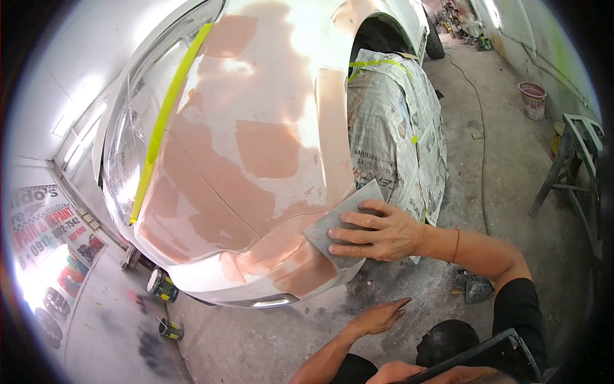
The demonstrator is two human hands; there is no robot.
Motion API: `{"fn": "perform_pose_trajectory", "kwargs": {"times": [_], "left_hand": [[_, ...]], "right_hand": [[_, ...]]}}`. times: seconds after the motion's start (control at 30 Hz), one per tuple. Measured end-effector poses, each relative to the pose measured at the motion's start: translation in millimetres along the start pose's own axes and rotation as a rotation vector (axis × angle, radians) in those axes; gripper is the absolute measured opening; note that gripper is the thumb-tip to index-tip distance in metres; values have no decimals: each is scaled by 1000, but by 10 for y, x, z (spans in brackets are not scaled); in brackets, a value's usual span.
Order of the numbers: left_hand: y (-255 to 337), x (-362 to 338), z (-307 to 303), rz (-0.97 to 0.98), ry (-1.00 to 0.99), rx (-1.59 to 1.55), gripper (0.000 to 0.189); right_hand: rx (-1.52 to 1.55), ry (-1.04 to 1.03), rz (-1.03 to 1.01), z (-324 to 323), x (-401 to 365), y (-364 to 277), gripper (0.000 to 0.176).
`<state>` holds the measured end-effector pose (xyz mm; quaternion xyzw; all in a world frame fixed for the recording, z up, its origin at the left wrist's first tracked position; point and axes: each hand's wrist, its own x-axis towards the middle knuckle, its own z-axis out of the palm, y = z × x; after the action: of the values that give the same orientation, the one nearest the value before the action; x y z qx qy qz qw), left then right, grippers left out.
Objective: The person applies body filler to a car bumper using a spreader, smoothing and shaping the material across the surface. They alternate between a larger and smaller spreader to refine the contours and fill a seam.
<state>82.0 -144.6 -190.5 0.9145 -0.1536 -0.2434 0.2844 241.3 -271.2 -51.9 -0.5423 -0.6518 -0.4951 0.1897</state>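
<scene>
Head view: a thin grey sheet [318, 229] lies against the front corner of the white car [297, 198], beneath my right hand [384, 235], fingers spread; whether its thumb grips, I cannot tell. My left hand [382, 317] hangs loosely open, low over the concrete floor [227, 329]. Matte pinkish patches [267, 149] mottle the curved panels; wrinkled newspaper [396, 121] fills the wheel arch [378, 37]. Red banner [48, 224] lettering includes "PAINT".

The car body [307, 141] looked smooth and dull white, with matt, powdery-looking pinkish patches [267, 150]. The grey sheet [320, 229] appeared paper-like and matt. Creased, dull newspaper [387, 128] contrasted with the smooth yellow tape [164, 121]. The concrete floor [460, 128] seemed rough and dusty; the bucket [532, 105] looked plastic, the black sleeve [519, 313] matt cloth.
</scene>
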Motion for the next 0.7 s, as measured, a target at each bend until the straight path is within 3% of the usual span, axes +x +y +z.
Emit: {"fn": "perform_pose_trajectory", "kwargs": {"times": [0.37, 0.53, 0.63, 0.7], "left_hand": [[-3, -28, -10, 10, 19, -1, 50], [-22, -24, 22, 24, 38, -9, 49], [-199, 9, 159, 184, 186, 81, 47], [-141, -59, 126, 75, 126, 41, 48]], "right_hand": [[-26, -22, 98, -19, 235, -301, 49], [-86, 85, 483, 154, 373, -793, 51], [-58, 133, 517, 220, 312, -929, 51], [-31, 115, 486, 151, 265, -844, 51]]}}
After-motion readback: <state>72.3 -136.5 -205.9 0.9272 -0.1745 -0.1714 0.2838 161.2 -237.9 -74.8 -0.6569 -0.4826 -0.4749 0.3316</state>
